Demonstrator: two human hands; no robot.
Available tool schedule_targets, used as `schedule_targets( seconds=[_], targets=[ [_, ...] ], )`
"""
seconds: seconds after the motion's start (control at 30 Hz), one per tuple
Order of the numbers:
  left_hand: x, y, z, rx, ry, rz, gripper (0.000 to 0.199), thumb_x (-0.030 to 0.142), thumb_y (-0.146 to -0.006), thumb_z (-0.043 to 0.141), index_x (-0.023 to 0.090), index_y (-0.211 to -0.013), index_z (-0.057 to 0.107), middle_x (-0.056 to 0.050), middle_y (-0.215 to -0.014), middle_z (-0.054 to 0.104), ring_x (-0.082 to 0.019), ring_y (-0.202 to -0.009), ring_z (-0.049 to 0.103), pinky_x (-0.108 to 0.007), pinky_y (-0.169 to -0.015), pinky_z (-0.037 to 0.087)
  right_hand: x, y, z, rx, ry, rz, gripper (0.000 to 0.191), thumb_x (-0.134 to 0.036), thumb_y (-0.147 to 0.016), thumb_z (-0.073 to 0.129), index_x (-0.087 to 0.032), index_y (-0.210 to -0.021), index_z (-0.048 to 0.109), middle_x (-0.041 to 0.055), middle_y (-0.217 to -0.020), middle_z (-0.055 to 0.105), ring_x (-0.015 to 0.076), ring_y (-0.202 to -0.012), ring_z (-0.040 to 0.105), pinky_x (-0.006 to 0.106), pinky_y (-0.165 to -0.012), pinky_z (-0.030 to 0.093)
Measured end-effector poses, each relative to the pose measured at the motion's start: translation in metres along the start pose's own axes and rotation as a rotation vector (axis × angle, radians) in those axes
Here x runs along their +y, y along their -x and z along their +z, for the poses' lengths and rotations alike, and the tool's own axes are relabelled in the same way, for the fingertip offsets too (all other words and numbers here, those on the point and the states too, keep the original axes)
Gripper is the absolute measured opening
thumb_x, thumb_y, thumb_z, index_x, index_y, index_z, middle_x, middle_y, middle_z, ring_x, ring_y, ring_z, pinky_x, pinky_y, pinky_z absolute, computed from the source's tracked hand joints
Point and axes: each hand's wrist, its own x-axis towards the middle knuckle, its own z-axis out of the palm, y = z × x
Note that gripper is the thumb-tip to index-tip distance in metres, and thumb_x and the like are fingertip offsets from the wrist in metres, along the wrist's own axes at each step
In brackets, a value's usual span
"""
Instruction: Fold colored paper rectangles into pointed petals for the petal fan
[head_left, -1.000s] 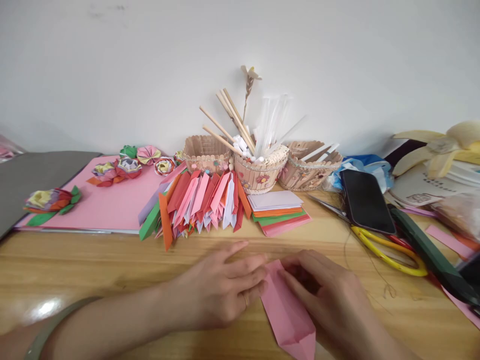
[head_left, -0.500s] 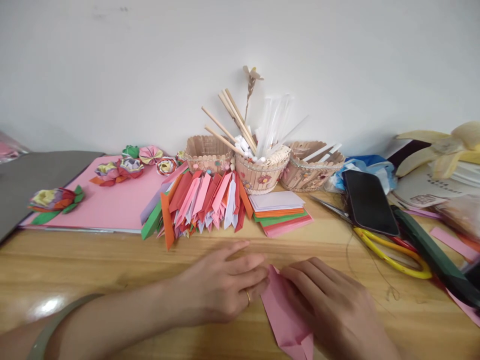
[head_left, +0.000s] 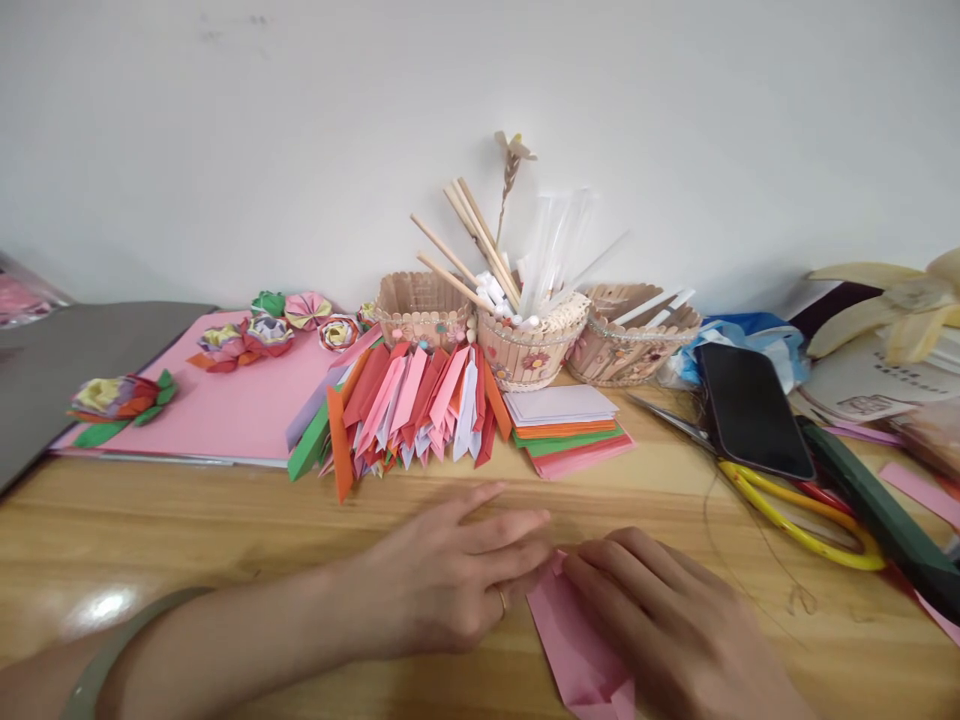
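A pink sheet of paper [head_left: 574,640] with folded edges lies at the table's near side, its narrow tip pointing away from me. My right hand [head_left: 675,610] covers its right side, fingers curled and pressed together at the tip. From the left, my left hand [head_left: 465,565] reaches the same tip. Its upper fingers are spread and raised, while its lower fingers meet the paper's edge; its thumb is hidden. There is a ring on this hand and a bangle on the wrist.
Folded paper strips [head_left: 409,410] are piled beyond my hands, beside stacked coloured paper [head_left: 566,425]. Decorated baskets [head_left: 529,350] hold sticks. Paper flowers [head_left: 120,400] rest on a pink sheet [head_left: 225,420]. Right lie yellow-handled scissors [head_left: 802,525], a phone [head_left: 754,410] and a banana peel [head_left: 907,300].
The view has shifted slightly, so most things sit a little farther right. Both hands stay at the tip of the pink paper, with hardly any change in grip.
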Motion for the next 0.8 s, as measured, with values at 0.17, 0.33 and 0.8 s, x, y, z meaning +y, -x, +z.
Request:
schedule_targets(
  seconds=[0.17,0.33,0.8],
  targets=[
    [-0.0014,-0.0013,-0.0018,-0.039,-0.038,0.021,0.036,0.013,-0.101,0.025,0.011,-0.121,0.055,-0.003,-0.122,0.062,-0.022,-0.126,0.042,-0.044,-0.103,0.036,0.0004,0.0011,0.0010,-0.037,-0.026,0.025,0.042,-0.018,-0.098,0.024,-0.014,-0.092,0.065,0.0085,-0.079,0.063,0.0200,-0.070,0.051,0.032,-0.058,0.045],
    [-0.0016,-0.0025,-0.0011,-0.035,0.000,0.025,0.034,0.013,-0.100,0.030,0.008,-0.119,0.057,-0.006,-0.120,0.063,-0.028,-0.127,0.042,-0.046,-0.101,0.040,0.0002,0.0019,-0.0012,-0.042,-0.010,0.028,0.040,-0.017,-0.098,0.025,-0.014,-0.093,0.065,0.0085,-0.080,0.062,0.0202,-0.071,0.052,0.032,-0.060,0.045],
    [0.0020,-0.0014,0.0020,-0.024,-0.051,-0.002,0.031,0.013,-0.100,0.032,0.012,-0.118,0.057,-0.002,-0.119,0.064,-0.025,-0.125,0.045,-0.046,-0.104,0.034,0.0049,0.0022,-0.0056,-0.013,-0.022,0.013,0.041,-0.015,-0.097,0.025,-0.016,-0.087,0.065,0.0068,-0.076,0.063,0.0191,-0.069,0.055,0.031,-0.058,0.046]
  ],
)
